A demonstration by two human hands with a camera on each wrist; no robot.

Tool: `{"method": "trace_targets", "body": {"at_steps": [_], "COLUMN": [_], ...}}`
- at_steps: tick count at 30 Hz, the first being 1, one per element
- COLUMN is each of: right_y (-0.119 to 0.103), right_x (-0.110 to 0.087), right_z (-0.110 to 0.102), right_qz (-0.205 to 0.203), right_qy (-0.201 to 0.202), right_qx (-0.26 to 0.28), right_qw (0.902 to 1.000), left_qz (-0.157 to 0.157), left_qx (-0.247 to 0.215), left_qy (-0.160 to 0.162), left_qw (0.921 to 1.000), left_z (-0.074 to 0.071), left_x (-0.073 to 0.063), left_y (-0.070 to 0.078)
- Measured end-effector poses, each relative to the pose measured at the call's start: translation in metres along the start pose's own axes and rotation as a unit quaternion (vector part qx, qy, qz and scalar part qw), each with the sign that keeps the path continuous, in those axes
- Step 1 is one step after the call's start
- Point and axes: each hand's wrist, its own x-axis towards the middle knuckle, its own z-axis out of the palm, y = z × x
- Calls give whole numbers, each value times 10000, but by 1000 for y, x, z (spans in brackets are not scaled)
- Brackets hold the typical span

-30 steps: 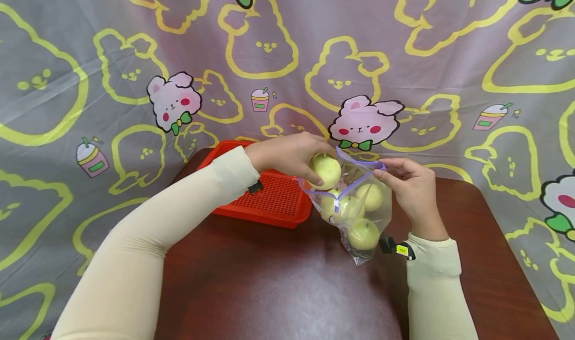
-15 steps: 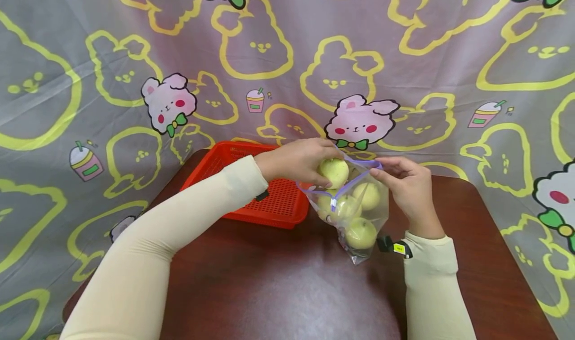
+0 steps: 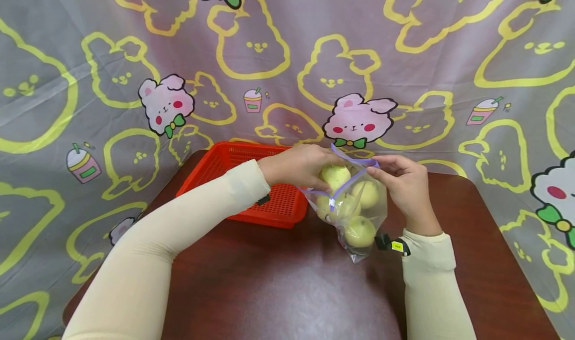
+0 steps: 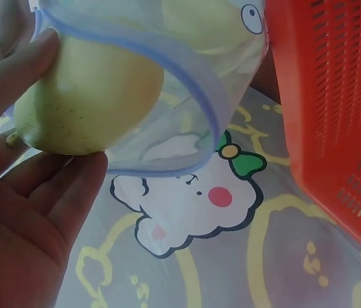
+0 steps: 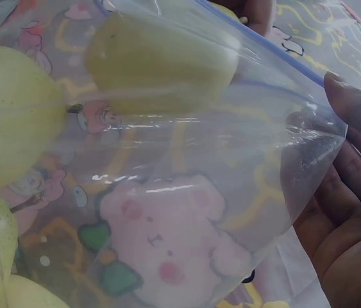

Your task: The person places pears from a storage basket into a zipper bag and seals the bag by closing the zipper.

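Note:
My left hand holds a round, pale yellow pear inside the mouth of a clear zip bag. In the left wrist view, thumb and fingers span the speckled pear, beside the bag's purple zip edge. My right hand pinches the bag's right rim between thumb and fingers, keeping the mouth spread. Several more pears lie lower in the bag, seen through the film. The right wrist view shows the bag's film stretched towards the thumb.
A red perforated plastic basket stands on the dark brown table, just left of the bag and partly behind my left arm. A patterned cloth hangs behind the table.
My left hand has moved right and slightly down, carrying the pear from the bag's rim to within its mouth. The right hand keeps its grip on the rim.

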Motion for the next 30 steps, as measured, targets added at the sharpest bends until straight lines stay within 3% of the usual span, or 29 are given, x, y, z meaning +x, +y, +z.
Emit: {"method": "trace_targets", "body": {"at_steps": [10, 17, 21, 26, 30], "right_y": [-4, -5, -5, -5, -3], "right_x": [1, 2, 2, 0, 0], "right_z": [1, 3, 3, 4, 5], "right_qz": [-85, -95, -111, -93, -71], "right_qy": [-32, 7, 39, 76, 78], "right_qx": [-79, 61, 165, 86, 122], "right_qw": [9999, 9999, 9998, 9999, 9999], "left_qz": [71, 122, 82, -8, 45], "left_qx": [-364, -149, 49, 177, 302], "left_qy": [-63, 65, -14, -64, 95], "left_qw": [9993, 9998, 10000, 9998, 9995], "left_z": [10, 21, 28, 35, 40], "left_x": [11, 25, 30, 34, 35], "left_y": [-5, -6, -5, -4, -4]}}
